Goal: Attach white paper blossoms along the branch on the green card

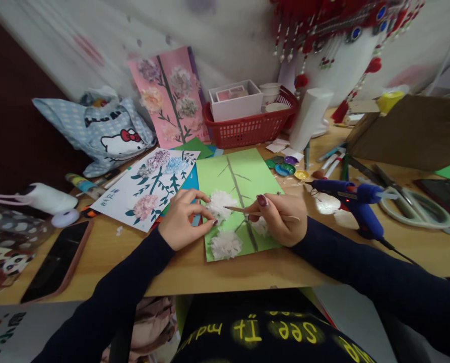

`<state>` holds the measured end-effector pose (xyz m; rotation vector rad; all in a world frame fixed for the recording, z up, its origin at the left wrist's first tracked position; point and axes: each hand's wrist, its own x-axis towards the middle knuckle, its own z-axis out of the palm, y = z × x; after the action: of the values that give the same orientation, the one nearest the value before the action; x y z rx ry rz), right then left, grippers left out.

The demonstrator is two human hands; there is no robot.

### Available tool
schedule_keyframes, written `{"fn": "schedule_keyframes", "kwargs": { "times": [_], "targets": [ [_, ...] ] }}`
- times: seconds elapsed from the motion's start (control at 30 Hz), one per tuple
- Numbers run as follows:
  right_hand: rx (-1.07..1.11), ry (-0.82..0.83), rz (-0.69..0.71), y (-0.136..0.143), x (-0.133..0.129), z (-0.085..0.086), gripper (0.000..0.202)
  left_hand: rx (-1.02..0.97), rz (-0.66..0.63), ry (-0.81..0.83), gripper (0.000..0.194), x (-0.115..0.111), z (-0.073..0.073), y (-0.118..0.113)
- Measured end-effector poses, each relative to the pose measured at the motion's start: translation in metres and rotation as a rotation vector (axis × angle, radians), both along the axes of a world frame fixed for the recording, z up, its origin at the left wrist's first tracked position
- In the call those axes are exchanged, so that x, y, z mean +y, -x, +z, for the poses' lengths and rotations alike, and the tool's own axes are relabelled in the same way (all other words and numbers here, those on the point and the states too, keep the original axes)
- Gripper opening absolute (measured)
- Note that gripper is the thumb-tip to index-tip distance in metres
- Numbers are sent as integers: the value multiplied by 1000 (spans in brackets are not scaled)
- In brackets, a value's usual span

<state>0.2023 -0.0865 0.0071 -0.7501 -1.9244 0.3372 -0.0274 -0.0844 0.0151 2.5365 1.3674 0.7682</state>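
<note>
A light green sheet (217, 169) lies in front of me, with a painted dark stem and branches. Several ruffled white paper flowers rest on it. At the upper white flower (220, 200), the curved thumb and index finger of my left hand (185, 214) hold its left edge. My right hand (281, 217) is closed in a pencil grip around a thin paintbrush (238, 209), its dark tip against that flower. Below sits another white flower (227, 245). A third flower (261, 227) is partly hidden by my right hand.
Paint lids (285, 169), a blue glue gun (355, 199) and scissors (406, 196) lie to the right. On the left are a finished flower picture (134, 176) and a phone (56, 262). A red basket (247, 128) and a pink flower picture (164, 91) stand behind.
</note>
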Motion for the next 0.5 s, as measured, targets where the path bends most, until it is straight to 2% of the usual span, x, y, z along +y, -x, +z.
{"fn": "schedule_keyframes", "kwargs": {
  "times": [0.2, 0.5],
  "targets": [
    [-129, -24, 19, 3, 5, -8, 39, 38, 14, 15, 11, -2, -2, 2],
    [-140, -7, 50, 2, 6, -15, 44, -55, -9, 116, 13, -3, -8, 12]
  ]
}}
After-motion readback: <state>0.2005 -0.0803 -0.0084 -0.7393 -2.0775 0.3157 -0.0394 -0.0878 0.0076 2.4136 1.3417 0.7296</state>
